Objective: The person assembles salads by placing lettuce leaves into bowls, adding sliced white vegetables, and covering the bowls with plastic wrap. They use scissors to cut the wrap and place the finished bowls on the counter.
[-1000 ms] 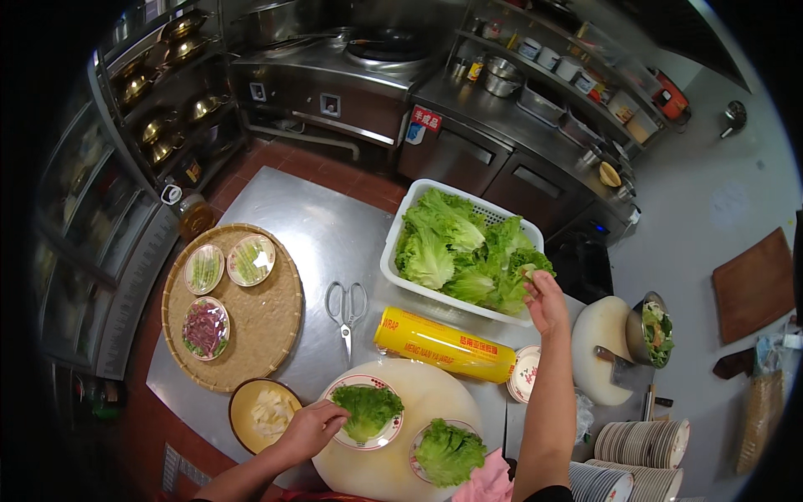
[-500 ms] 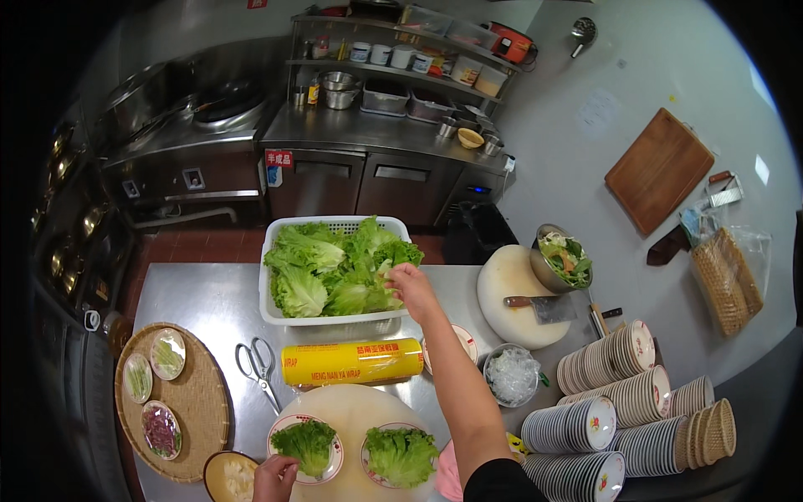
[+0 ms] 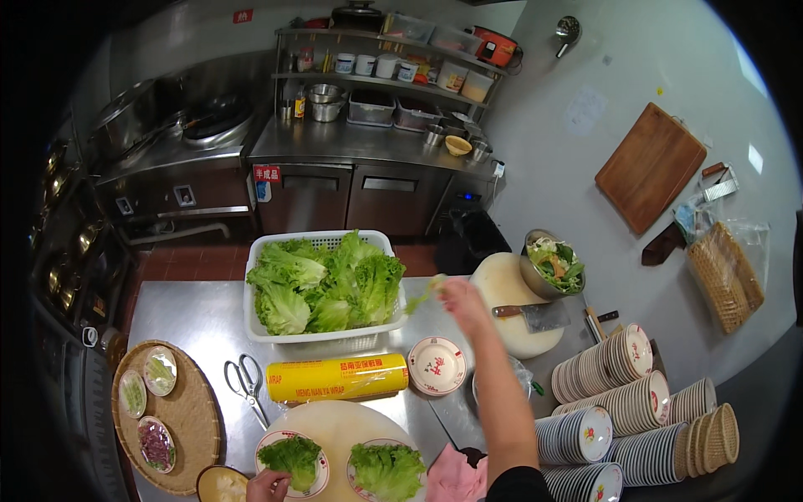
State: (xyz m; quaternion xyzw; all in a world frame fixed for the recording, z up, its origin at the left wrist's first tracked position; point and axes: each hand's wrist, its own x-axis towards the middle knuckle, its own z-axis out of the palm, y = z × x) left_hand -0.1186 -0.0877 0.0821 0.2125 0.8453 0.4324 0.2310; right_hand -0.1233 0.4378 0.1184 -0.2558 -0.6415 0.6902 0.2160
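Observation:
My right hand, blurred by motion, is closed on a small piece of lettuce. It is raised over the steel table, to the right of a white perforated basket heaped with green lettuce leaves. At the lower edge, my left hand pinches the edge of a lettuce leaf lying on a patterned plate. Beside that plate, a second plate carries another lettuce leaf. Both plates rest on a round pale cutting board.
A yellow plastic wrap roll, scissors and a bare plate lie mid-table. A woven tray with small filled plates is left. To the right are a cleaver on a board, a salad bowl and stacked plates.
My right hand has moved right from the basket, carrying a piece of lettuce. The bare plate is now uncovered. My left hand stays at its leaf; the whole view has shifted slightly.

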